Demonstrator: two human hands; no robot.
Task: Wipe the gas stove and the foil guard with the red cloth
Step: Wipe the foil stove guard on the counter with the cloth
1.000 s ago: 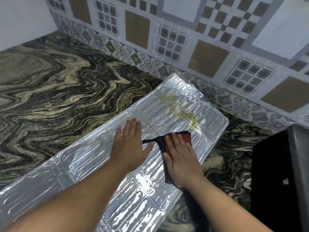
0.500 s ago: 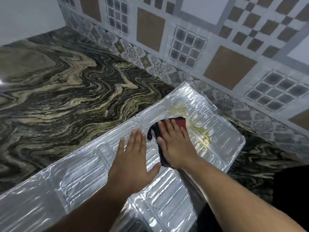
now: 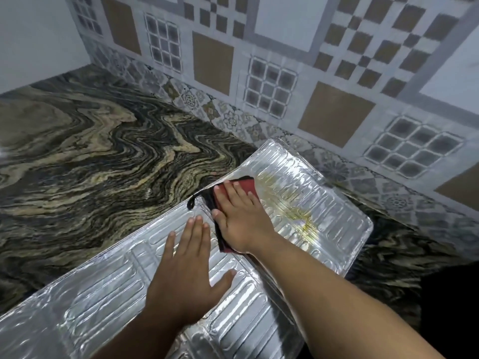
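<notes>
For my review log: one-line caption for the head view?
Right hand presses red cloth on stained foil guard; left hand steadies it.

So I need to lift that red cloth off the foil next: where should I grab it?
Pinch the dark loop end of the red cloth, coming from the left edge of the foil guard. It sticks out free there, while the right hand presses the rest flat.

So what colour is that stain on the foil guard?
Yellowish, streaked across the foil guard just right of the red cloth; head view.
</notes>
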